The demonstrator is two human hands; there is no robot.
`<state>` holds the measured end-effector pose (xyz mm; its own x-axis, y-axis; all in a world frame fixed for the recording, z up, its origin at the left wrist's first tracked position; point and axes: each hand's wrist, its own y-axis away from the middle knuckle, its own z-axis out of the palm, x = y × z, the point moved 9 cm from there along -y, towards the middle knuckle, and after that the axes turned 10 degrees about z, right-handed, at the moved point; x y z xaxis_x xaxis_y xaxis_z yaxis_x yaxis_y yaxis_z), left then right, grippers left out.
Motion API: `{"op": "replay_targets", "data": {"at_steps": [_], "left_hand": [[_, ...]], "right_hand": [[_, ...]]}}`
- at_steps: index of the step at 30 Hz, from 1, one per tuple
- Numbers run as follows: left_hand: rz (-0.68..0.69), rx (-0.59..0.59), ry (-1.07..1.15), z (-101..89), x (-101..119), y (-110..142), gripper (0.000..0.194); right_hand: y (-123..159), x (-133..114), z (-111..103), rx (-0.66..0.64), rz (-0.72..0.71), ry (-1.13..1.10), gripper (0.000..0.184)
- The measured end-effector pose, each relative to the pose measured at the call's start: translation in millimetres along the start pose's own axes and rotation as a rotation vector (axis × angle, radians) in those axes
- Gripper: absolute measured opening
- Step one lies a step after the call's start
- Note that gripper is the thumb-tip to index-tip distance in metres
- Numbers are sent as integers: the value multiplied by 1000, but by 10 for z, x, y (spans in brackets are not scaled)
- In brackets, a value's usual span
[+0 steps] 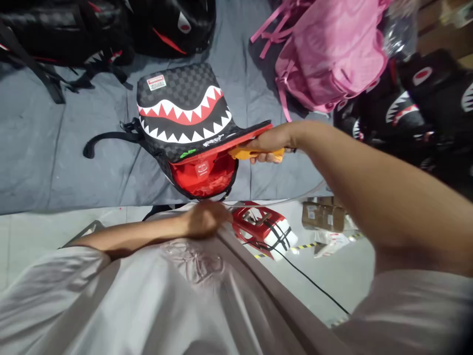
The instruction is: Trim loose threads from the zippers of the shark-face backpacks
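A black checkered backpack [177, 123] with a shark-mouth print lies on the grey-covered table, its top opening towards me and its red lining [203, 175] showing. My right hand [268, 143] is closed around an orange gun-shaped tool [242, 153] at the right end of the opening. The tool's thin dark tip points left into the bag. Whether my fingers also touch the red-edged rim is hard to make out. Close to my body, just below the bag's near edge, is my left hand [209, 219]. Motion blurs its fingers, so any hold is unclear.
Black backpacks [173, 29] lie at the back left, and a pink backpack [328, 54] at the back right. More black shark-print bags [402, 108] fill the right side. A thin clear hose [295, 197] runs by the table edge. On the floor stands a red-and-white strapped machine [258, 224].
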<state>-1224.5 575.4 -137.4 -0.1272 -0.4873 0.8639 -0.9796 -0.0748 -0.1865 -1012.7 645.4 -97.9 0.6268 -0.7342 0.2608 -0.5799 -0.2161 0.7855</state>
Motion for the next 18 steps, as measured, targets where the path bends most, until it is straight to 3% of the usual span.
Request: {"op": "replay_targets", "data": {"at_steps": [3,5,7,9,12,16,18], "left_hand": [[-323,-49,-43,244,-652,-277,29],[-417,-140,-22,373,-1023,-454,33],[-434,-224,2,483,-1212,-549,33],[-409,-260,-2,556,-1207,-568,31],[-354,-273,-33,630,-971,-498,26],[-304,-317,-40,747,-581,-279,33],[-306,-331,-48,798,-451,-169,50]], "right_hand": [[73,-54,-71,-6,-32,22,62],[139,-115,-26,-98,-40,95,63],[213,-133,85,-261,12,199,66],[285,-56,165,-387,149,293,72],[358,75,184,-422,322,349,80],[375,28,216,-448,237,243,82],[348,4,164,-420,204,184,81]]}}
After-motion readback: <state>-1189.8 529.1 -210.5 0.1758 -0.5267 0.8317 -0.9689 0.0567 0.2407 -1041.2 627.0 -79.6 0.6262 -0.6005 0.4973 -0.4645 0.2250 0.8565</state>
